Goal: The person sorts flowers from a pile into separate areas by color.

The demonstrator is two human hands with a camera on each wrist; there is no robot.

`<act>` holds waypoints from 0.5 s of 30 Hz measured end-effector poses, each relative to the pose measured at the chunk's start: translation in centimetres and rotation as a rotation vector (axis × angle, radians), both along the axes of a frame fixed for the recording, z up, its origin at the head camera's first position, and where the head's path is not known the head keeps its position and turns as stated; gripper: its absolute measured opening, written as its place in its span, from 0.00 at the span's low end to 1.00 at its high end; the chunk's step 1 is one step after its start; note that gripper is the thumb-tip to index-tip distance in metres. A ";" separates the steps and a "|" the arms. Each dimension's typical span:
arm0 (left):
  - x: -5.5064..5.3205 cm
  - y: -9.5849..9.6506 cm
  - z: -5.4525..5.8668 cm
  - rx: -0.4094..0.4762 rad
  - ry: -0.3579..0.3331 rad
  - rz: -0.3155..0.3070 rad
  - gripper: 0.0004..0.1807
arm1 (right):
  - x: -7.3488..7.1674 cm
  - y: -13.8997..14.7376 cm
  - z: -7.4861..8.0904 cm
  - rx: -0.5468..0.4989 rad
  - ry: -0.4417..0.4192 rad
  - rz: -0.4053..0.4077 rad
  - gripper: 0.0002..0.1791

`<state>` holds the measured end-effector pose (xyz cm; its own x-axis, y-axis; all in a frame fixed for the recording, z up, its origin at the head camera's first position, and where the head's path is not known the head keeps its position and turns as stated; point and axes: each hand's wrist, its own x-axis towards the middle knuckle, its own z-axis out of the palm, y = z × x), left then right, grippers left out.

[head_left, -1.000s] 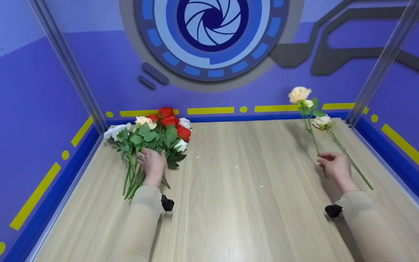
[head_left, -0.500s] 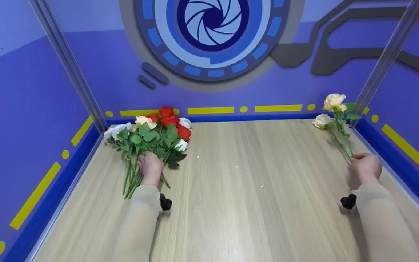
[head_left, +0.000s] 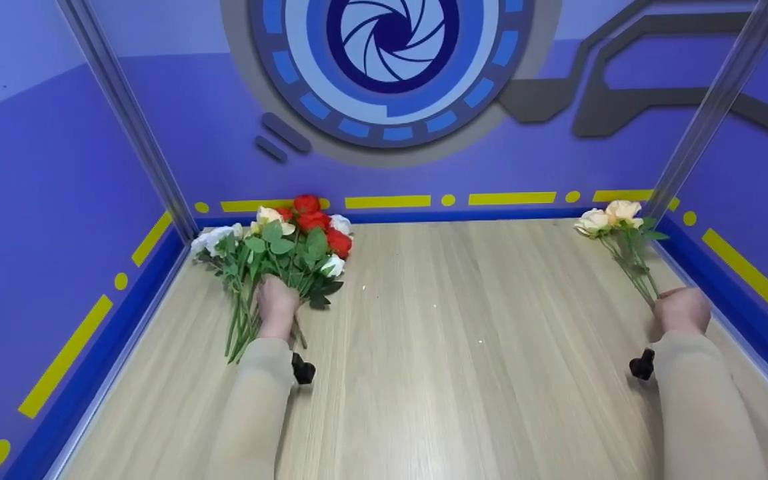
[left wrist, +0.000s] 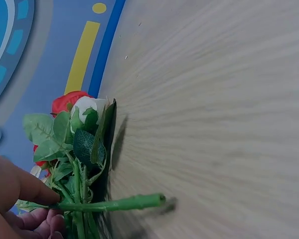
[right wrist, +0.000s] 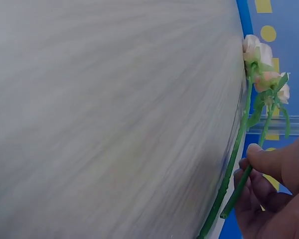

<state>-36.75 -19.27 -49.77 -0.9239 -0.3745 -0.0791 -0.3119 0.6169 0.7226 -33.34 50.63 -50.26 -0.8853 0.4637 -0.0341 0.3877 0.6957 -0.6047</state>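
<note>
My right hand (head_left: pixel 684 310) pinches the stem of a peach rose (head_left: pixel 624 212) at the right of the table. That bloom is beside a second cream rose (head_left: pixel 594 222), whose stem (right wrist: pixel 234 159) runs alongside in the right wrist view. At the left, my left hand (head_left: pixel 277 307) is among the stems of a mixed pile of roses. In the left wrist view its thumb and fingers pinch one green stem (left wrist: pixel 119 204), which crosses the others. Red roses (head_left: pixel 313 221), white roses (head_left: pixel 214 241) and a pale peach rose (head_left: pixel 271 220) make up the pile; which bloom belongs to the pinched stem is unclear.
Purple-blue panels stand around the wooden table (head_left: pixel 437 347) at the back and both sides. Metal corner posts rise at the back left (head_left: pixel 137 133) and back right (head_left: pixel 711 113). Tiny bright specks dot the tabletop.
My right hand has moved right with the peach rose, and its bloom has come down beside the cream rose. My left hand has barely shifted; the pile's peach bloom has tipped upward slightly.
</note>
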 end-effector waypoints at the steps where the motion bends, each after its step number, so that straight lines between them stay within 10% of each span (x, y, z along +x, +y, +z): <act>1: 0.0 0.0 0.0 0.018 0.007 0.004 0.34 | -0.1 0.1 -0.1 0.028 0.005 0.007 0.21; 15: 0.1 -0.3 1.2 0.258 0.041 -0.010 0.26 | -0.3 -0.4 -0.3 0.064 -0.156 0.012 0.24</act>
<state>-36.65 -19.56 -48.58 -0.9316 -0.3380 -0.1334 -0.2743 0.4135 0.8682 -33.66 50.26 -50.53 -0.8772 0.4586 -0.1420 0.4645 0.7361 -0.4923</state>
